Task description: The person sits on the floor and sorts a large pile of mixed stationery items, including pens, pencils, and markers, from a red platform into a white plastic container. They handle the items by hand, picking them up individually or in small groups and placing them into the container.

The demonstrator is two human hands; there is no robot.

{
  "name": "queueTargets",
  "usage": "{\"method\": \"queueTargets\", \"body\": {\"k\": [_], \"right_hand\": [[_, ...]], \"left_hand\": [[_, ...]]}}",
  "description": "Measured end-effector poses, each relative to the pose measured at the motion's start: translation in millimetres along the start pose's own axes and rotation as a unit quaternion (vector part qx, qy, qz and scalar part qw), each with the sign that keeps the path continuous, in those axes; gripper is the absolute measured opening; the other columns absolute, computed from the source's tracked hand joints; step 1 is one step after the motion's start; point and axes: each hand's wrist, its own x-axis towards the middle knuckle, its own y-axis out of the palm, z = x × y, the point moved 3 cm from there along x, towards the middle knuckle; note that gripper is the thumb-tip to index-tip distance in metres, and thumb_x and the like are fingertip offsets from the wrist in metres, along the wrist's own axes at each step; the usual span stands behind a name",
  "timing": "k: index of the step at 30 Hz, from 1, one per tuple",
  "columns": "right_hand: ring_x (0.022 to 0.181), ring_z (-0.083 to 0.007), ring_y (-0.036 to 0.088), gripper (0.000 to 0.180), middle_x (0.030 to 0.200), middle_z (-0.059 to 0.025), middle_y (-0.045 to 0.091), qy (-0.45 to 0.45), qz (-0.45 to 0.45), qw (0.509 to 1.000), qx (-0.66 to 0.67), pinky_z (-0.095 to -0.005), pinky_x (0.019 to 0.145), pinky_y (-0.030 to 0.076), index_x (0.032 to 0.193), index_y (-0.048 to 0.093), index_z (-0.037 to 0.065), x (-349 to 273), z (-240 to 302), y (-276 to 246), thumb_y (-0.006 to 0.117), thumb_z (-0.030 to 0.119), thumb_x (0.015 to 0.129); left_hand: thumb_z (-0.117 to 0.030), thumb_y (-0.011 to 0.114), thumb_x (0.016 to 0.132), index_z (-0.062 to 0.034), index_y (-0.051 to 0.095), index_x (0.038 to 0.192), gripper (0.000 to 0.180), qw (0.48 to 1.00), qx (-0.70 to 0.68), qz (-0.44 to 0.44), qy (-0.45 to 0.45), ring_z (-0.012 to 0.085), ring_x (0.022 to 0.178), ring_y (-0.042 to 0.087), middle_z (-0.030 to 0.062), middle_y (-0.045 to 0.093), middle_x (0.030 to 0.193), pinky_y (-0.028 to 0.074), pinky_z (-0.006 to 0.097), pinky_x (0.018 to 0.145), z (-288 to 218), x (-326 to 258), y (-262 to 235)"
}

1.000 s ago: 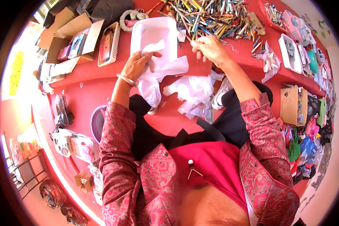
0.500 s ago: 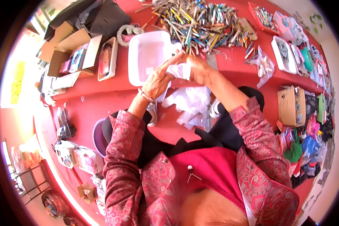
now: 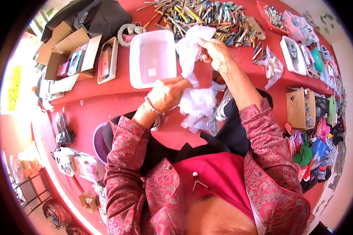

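Holding: both hands grip one thin, crinkled, clear-white plastic bag (image 3: pixel 190 47), stretched between them above the red tabletop (image 3: pixel 106 94).

Head view, left hand: the left hand (image 3: pixel 166 94) sits just left of centre, fingers pinched closed on the lower end of the bag; a bangle circles the wrist.

Head view, right hand: the right hand (image 3: pixel 217 55) is at about 1 o'clock from the left one, fingers curled shut on the upper part of the same bag.

Head view, bag position: the bag runs from the left hand's fingertips up toward 12 o'clock and bunches beside the right hand's knuckles, overlapping the right rim of the shallow white rectangular plastic tray (image 3: pixel 153 58).

Head view, tray: it lies at 11 o'clock from the left hand, near it, and looks empty apart from a small pale label.

Head view, loose plastic: a heap of more crumpled clear plastic bags (image 3: pixel 202 107) lies at 4 o'clock from the left hand, touching the tabletop's near edge.

Head view, beyond: a wide pile of mixed pens and pencils (image 3: pixel 208 15) spreads at 12 o'clock, well past the right hand.

Step in hand: judged from the two-handed grip, the bag is being pulled apart or opened out.

Next move calls for: probably finding the bag's mouth and separating its clinging layers, which needs a light pinch from each hand rather than a hard pull, as film this thin would tear.

Other things: open brown cardboard boxes (image 3: pixel 68 55) at 10 o'clock.
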Motion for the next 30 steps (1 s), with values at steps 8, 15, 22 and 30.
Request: {"method": "queueTargets", "body": {"k": [8, 15, 22, 30], "right_hand": [[0.042, -0.0075, 0.04, 0.021, 0.055, 0.0006, 0.05, -0.087, 0.074, 0.971, -0.21, -0.0222, 0.04, 0.031, 0.068, 0.057, 0.006, -0.1, 10.2, 8.5, 0.057, 0.024, 0.079], [0.051, -0.0122, 0.047, 0.045, 0.055, -0.0075, 0.051, -0.185, 0.011, 0.873, -0.451, -0.032, 0.049, 0.038, 0.066, 0.056, -0.003, -16.2, -33.9, 54.3, 0.056, 0.04, 0.078], [0.058, -0.0126, 0.044, 0.04, 0.061, -0.008, 0.05, -0.293, 0.098, 0.929, -0.204, -0.0308, 0.055, 0.038, 0.072, 0.051, -0.006, -37.0, -32.2, 109.0, 0.045, 0.031, 0.087], [0.091, -0.0325, 0.05, 0.027, 0.105, -0.0169, 0.05, -0.453, 0.001, 0.707, -0.543, -0.0396, 0.073, 0.041, 0.097, 0.049, 0.0, -25.3, -15.6, 101.2, 0.045, 0.024, 0.085]], "left_hand": [[-0.021, 0.047, 0.084, -0.0019, 0.058, 0.072, 0.025, 0.872, -0.374, -0.122, -0.292, 0.0079, 0.054, 0.048, 0.0025, 0.054, 0.061, 0.039, 0.023, 0.048, 31.5, 0.0, -39.4], [-0.046, 0.036, 0.086, -0.0051, 0.049, 0.103, 0.046, 0.568, -0.76, -0.178, -0.263, 0.024, 0.085, 0.054, 0.0098, 0.056, 0.091, 0.045, 0.035, 0.075, 47.8, 15.4, 41.2], [-0.055, 0.028, 0.085, -0.0043, 0.05, 0.098, 0.056, 0.475, -0.817, -0.219, -0.245, 0.0216, 0.084, 0.054, 0.0112, 0.056, 0.095, 0.043, 0.033, 0.076, 56.2, 1.2, 15.8], [-0.057, 0.031, 0.083, -0.003, 0.044, 0.11, 0.062, 0.525, -0.811, -0.21, -0.149, 0.0249, 0.094, 0.05, 0.0125, 0.052, 0.104, 0.037, 0.037, 0.088, 80.3, 14.8, 31.2]]}}
